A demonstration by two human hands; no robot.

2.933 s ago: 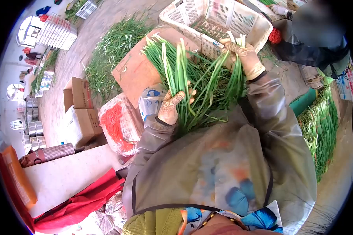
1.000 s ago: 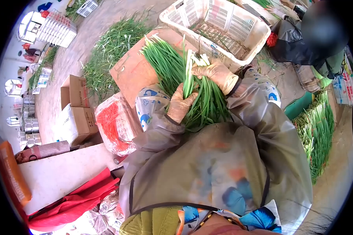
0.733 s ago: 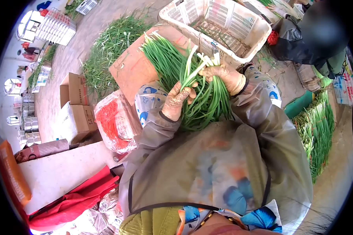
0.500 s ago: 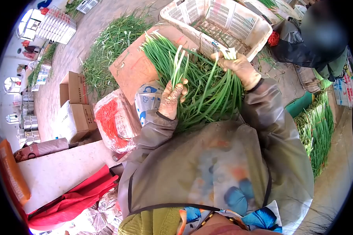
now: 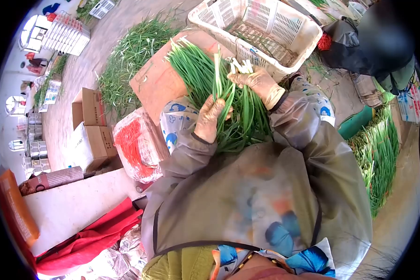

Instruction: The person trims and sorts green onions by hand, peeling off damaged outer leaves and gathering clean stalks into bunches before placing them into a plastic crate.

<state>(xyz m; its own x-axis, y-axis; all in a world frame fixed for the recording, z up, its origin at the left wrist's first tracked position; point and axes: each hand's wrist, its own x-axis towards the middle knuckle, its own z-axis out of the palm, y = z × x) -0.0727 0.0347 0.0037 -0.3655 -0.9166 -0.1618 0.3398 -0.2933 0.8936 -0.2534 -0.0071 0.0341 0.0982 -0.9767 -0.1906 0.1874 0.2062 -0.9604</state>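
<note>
My left hand point(image 5: 209, 119), in a thin dirty glove, is closed on a few green stalks point(image 5: 218, 77) with pale ends pointing up. Beside it on the right, my right hand point(image 5: 261, 85), gloved too, grips a bunch of stalks point(image 5: 249, 109), its white ends sticking out past the fingers and the green leaves hanging toward my lap. Between and below the hands lie loose green leaves. A neat pile of green stalks point(image 5: 191, 65) rests on the brown board point(image 5: 156, 79) just beyond my left hand.
A white plastic crate point(image 5: 284, 35) stands beyond my hands. Loose greens point(image 5: 130, 60) lie on the floor at left, near a cardboard box point(image 5: 95, 144) and red ties point(image 5: 134, 142). Bundled greens point(image 5: 380, 158) stand at right. Another person in dark clothing point(image 5: 359, 56) is at upper right.
My right hand with its bunch has moved left and closer to my left hand, after the two were apart half a second ago. The left hand has shifted slightly right, still holding stalks.
</note>
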